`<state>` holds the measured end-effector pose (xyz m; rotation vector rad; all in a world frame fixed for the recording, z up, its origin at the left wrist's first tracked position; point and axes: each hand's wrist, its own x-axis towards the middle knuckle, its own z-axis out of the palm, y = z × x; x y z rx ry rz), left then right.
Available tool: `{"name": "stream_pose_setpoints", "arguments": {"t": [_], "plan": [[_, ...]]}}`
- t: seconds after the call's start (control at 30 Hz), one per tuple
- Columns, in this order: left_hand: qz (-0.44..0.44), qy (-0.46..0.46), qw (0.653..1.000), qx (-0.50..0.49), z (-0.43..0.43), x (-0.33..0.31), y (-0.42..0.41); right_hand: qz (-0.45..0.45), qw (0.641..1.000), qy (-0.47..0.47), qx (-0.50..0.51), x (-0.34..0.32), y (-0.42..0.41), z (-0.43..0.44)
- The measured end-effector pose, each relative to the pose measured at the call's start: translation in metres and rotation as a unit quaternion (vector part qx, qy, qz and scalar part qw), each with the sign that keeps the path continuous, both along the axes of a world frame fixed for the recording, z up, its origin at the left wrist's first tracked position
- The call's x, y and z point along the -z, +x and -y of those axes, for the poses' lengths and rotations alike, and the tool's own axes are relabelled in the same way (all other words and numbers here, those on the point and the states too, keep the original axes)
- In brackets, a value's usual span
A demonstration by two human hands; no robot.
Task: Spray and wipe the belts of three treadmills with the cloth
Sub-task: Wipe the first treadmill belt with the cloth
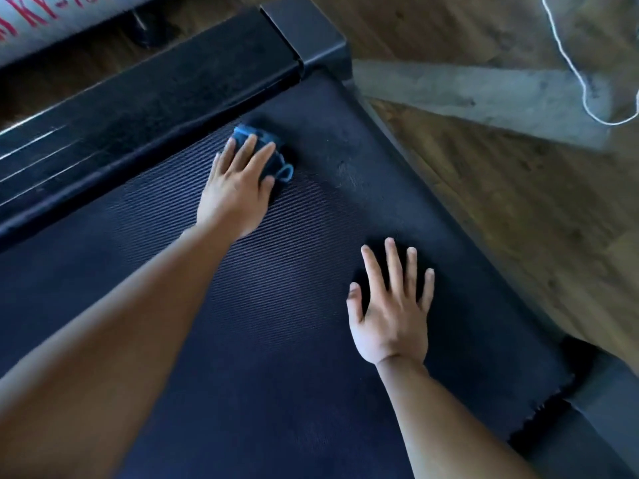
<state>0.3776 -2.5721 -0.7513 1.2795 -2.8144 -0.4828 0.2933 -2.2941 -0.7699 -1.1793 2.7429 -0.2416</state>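
If the cloth is pushed on as it lies: it could be bunched up or rolled out from under the fingers, since it is only pressed down and not gripped
Cloth: a small blue wad on the belt, in the upper middle of the frame, near the side rail
Left hand: laid flat over the cloth, fingers straight and a little spread, thumb set against the cloth's near edge; nothing is curled round it
Right hand: spread palm down on the belt at centre right, nothing held; weight seems to be borne on it
Belt shift: the belt could be dragged along by the leaning hand, and balance lost
Frayed edge: a ragged belt edge is seen at lower right; the cloth could be snagged there and threads pulled loose
Rail gap: the cloth could be caught where the belt runs under the rail at upper left
Missed patch: a paler smear is seen to the right of the cloth and could be passed over
Wetness: whether the belt has been sprayed cannot be told
Surface: dark, matte, finely ribbed
Room: wooden floor at right, crossed by a grey strip; a white cord looped at upper right; a white board with red letters at upper left
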Motion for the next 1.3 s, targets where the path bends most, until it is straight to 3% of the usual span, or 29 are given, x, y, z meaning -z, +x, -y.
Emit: {"name": "stream_pose_setpoints", "arguments": {"t": [0.2,0.37,0.43,0.57,0.8,1.0,1.17,1.3], "plan": [[0.004,-0.01,0.995,0.095,-0.003,-0.005,-0.091,-0.003,1.0,-0.002,0.0,0.001,-0.002,0.001],[-0.013,-0.002,0.964,0.267,-0.075,-0.004,-0.065,-0.002,1.0,0.005,-0.001,0.0,-0.003,0.0],[-0.009,0.009,0.969,0.247,-0.09,0.0,-0.029,0.001,1.0,0.006,-0.004,0.0,-0.003,0.0],[0.001,0.022,0.993,0.115,-0.066,0.001,0.019,0.007,1.0,0.001,-0.003,-0.001,-0.003,0.0],[0.001,0.036,0.999,0.003,0.005,-0.01,-0.065,0.008,1.0,-0.003,-0.004,0.0,-0.003,0.001],[0.002,0.013,0.999,0.052,0.008,-0.011,-0.122,0.005,1.0,-0.011,-0.004,0.002,-0.003,0.001],[-0.014,-0.011,0.983,0.183,-0.016,-0.004,-0.102,0.008,1.0,-0.003,-0.001,0.001,-0.005,0.003],[-0.028,-0.011,0.979,0.201,-0.046,0.001,-0.07,0.009,1.0,0.002,0.001,-0.001,-0.005,0.002]]}}
